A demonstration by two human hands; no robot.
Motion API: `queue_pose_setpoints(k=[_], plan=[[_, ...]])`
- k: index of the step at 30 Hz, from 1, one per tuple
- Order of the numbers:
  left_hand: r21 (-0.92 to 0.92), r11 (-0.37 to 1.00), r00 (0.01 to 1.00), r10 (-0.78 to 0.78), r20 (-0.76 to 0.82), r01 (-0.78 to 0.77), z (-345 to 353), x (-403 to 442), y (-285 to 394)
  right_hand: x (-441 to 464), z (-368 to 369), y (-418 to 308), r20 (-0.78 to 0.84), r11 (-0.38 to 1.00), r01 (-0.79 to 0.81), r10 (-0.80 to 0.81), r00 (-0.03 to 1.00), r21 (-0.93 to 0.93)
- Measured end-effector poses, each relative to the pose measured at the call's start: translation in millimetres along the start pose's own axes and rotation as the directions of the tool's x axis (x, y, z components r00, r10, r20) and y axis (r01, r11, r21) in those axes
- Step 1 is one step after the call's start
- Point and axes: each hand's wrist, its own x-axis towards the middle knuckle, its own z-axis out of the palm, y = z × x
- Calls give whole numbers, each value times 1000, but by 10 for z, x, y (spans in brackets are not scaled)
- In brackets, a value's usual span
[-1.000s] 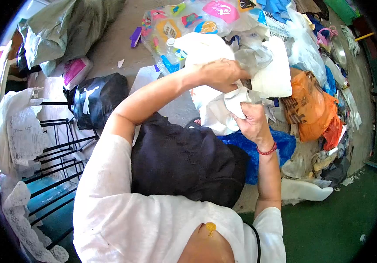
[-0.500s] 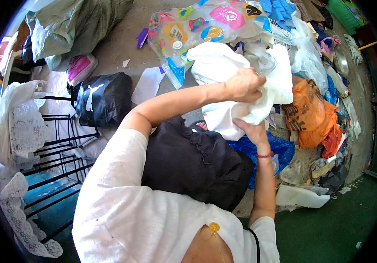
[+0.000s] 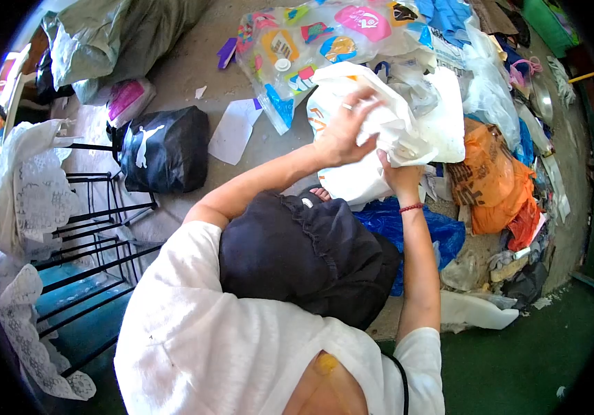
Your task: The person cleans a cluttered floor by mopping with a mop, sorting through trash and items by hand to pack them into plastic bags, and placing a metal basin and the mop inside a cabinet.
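Observation:
A crumpled white plastic bag (image 3: 349,181) with orange print on its left side is in front of me, beyond my knees. My left hand (image 3: 342,135) lies over the bag's left part with its fingers spread, slightly blurred. My right hand (image 3: 400,174), below a red bracelet, is closed on a bunched part of the bag. Its fingertips are partly hidden by the white folds. Right behind the bag stands a white foam piece (image 3: 450,114), with a clear plastic bag (image 3: 418,95) against it.
A colourful printed plastic sheet (image 3: 310,45) lies ahead. On the right are an orange bag (image 3: 487,176) and piled plastics, with a blue bag (image 3: 442,235) nearer. A black bag (image 3: 165,149) and a black metal rack (image 3: 93,238) stand left.
My left hand has moved left and down, and its closed fingers have spread. My right hand has risen slightly, still holding the bag, whose top is now more bunched.

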Motion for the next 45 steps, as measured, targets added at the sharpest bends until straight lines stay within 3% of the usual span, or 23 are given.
queue_pose_setpoints(k=[1, 4, 5, 6, 8, 10, 12, 13, 14, 16, 20, 21, 22, 26, 29, 30, 31, 32, 34, 36, 39, 43, 45], plan=[[22, 997, 993, -78, -92, 80, -45, -52, -129, -44, 5, -49, 57, 994, -106, 106, 993, -11], [53, 942, 916, -309, -255, 332, -132, -166, -423, -61, -34, -177, 121, 994, 5, 8, 993, -112], [27, 904, 861, -396, -319, 426, -77, -244, -576, 17, -200, -338, 238, 997, -7, 25, 971, -77], [-2, 856, 788, -476, -390, 517, -36, -323, -718, 57, -356, -453, 358, 999, -9, 23, 933, -41], [-235, 614, 505, -769, -392, 753, 116, -358, -917, -170, 51, -79, 187, 938, -129, 70, 980, 323], [-565, 527, 489, -840, -235, 635, 167, -342, -1019, -92, -140, -296, 239, 919, -197, 118, 964, 341], [-703, 315, 499, -864, 66, 638, 35, -233, -834, -128, -36, -185, 275, 966, -132, 68, 959, 223], [-723, 206, 452, -877, 162, 659, -82, -128, -599, -153, -22, -187, 346, 892, -309, 190, 919, 331], [-761, 147, 461, -861, 217, 632, -61, -121, -588, -167, -10, -171, 347, 893, -303, 183, 920, 333], [-687, 384, 564, -824, 46, 617, -1, -122, -571, -183, 11, -135, 334, 967, -199, 136, 932, 160], [-574, 493, 639, -766, 70, 654, 75, -183, -532, -258, 148, -19, 257, 990, -100, 72, 964, 98], [-608, 459, 646, -754, 120, 648, 112, -228, -556, -340, 213, 61, 305, 948, -250, 184, 935, 196], [-663, 440, 683, -715, 149, 606, 188, -295, -611, -459, 326, 272, 319, 999, -43, 37, 947, 10], [-631, 487, 740, -637, 215, 604, 174, -291, -468, -628, 445, 440, 244, 937, -214, 148, 958, 275], [-572, 578, 785, -584, 208, 582, 103, -147, -361, -694, 461, 446, 326, 942, -255, 176, 929, 217], [-604, 569, 811, -526, 254, 558, 75, -90, -368, -697, 437, 425, 321, 954, -233, 164, 933, 190], [-717, 456, 821, -492, 290, 527, 68, -65, -338, -696, 398, 418, 257, 993, -65, 38, 966, 100], [-808, 326, 831, -452, 323, 491, 54, -43, -314, -684, 365, 415, 247, 993, -78, 55, 968, 87], [-796, 365, 859, -375, 349, 483, -90, 35, -216, -586, 220, 256, 194, 965, -157, 117, 974, 210], [-663, 627, 912, -312, 267, 409, -141, 38, -354, -621, 215, 302, 132, 928, -214, 181, 975, 306], [-531, 742, 905, -405, 131, 409, -132, -163, -764, -540, 102, 253, 270, 908, -268, 183, 945, 321], [-226, 868, 892, -398, 213, 441, -83, -279, -1014, -374, -109, 68, 220, 800, -318, 236, 947, 510], [-7, 977, 931, -203, 303, 215, 40, -227, -963, -352, -117, 13, 213, 758, -336, 261, 942, 559]])
